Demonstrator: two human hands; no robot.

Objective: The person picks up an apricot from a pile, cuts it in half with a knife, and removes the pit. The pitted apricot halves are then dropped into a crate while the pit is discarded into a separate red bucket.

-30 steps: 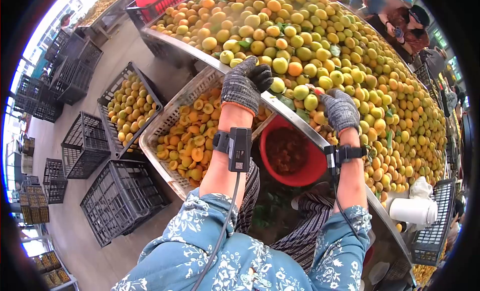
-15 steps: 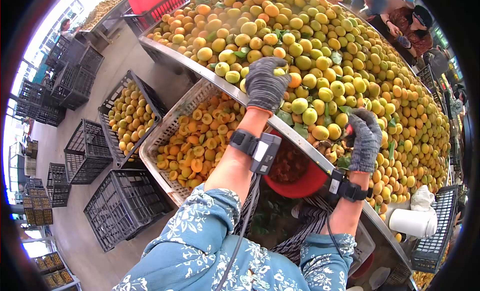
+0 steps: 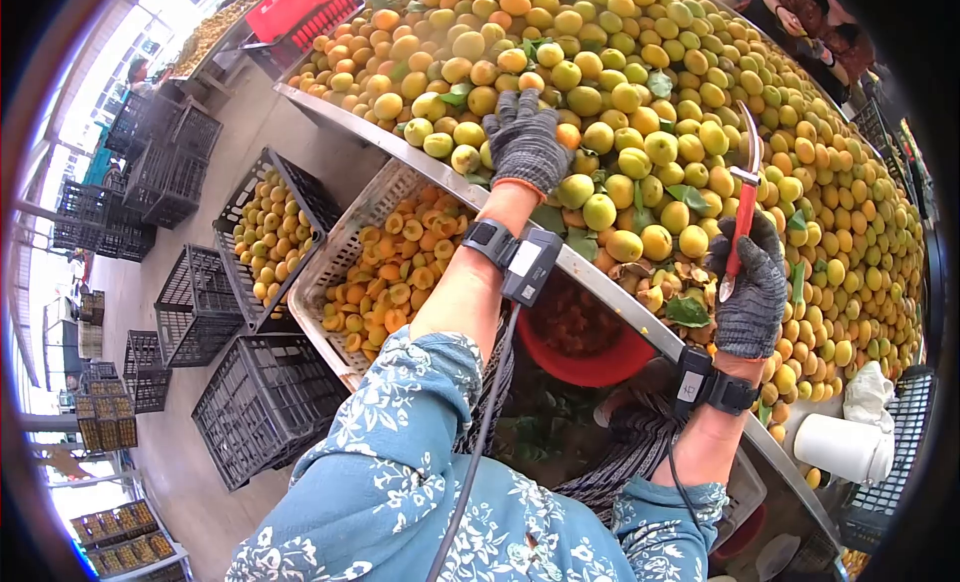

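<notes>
A big heap of yellow and orange apricots (image 3: 640,92) covers a metal table (image 3: 400,144). My gloved left hand (image 3: 524,142) lies palm down on the fruit near the table's front edge, fingers curled over apricots. My gloved right hand (image 3: 750,287) is closed around a red-handled knife (image 3: 742,207) with a curved blade pointing up, held just above the fruit. Both wrists carry black strapped devices. A pale crate of halved apricots (image 3: 385,272) stands below the table under my left arm. A red bucket (image 3: 580,347) with dark pits sits between my arms.
A black crate of whole apricots (image 3: 262,222) stands left of the pale crate. Several empty black crates (image 3: 262,402) lie on the floor at left. A white jug (image 3: 845,447) rests at the table's right end. Another person (image 3: 820,22) is at the far right.
My left hand has reached farther up onto the heap. My right hand has swung back and right, raising the knife so its blade now stands upright.
</notes>
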